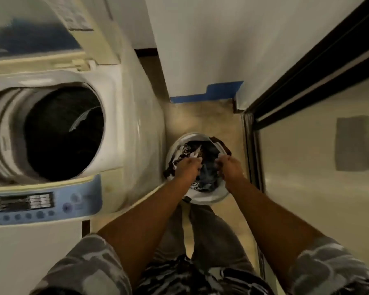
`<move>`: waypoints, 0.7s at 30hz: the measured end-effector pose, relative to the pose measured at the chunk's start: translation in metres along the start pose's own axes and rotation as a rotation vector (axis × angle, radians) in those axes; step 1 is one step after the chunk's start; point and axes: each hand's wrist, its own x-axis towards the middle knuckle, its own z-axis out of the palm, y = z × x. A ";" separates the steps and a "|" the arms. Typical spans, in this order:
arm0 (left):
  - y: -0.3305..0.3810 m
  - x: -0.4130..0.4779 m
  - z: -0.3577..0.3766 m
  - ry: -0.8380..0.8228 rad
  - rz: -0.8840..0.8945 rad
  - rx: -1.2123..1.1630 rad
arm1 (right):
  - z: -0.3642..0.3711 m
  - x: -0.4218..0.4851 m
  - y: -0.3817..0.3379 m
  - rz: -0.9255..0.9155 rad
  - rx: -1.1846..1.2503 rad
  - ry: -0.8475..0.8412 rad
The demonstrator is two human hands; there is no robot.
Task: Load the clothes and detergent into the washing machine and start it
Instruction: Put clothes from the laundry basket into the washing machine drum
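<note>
Both hands [209,169] grip clothes [207,154] in basket [202,199] beside open washing machine [132,124].

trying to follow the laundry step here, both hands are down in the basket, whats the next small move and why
Probably lift the bundle up and swing it left to the drum. The left hand and right hand appear to be gripping clothes in the white basket, and the washing machine stands open.
</note>
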 end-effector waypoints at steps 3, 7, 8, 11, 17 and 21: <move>-0.052 0.063 0.020 0.028 -0.060 0.069 | -0.006 0.037 0.047 0.055 -0.101 -0.013; -0.093 0.125 0.036 0.035 -0.056 0.171 | -0.004 0.099 0.107 0.092 -0.238 -0.050; -0.103 0.141 0.038 0.033 -0.063 0.188 | -0.003 0.117 0.122 0.080 -0.303 -0.062; -0.129 0.188 0.043 0.052 -0.063 0.237 | 0.007 0.158 0.150 0.039 -0.466 -0.113; -0.189 0.252 0.052 0.089 -0.135 0.122 | 0.033 0.256 0.198 -0.065 -0.831 -0.197; -0.238 0.291 0.057 0.063 -0.151 0.103 | 0.044 0.297 0.224 0.083 -0.474 -0.130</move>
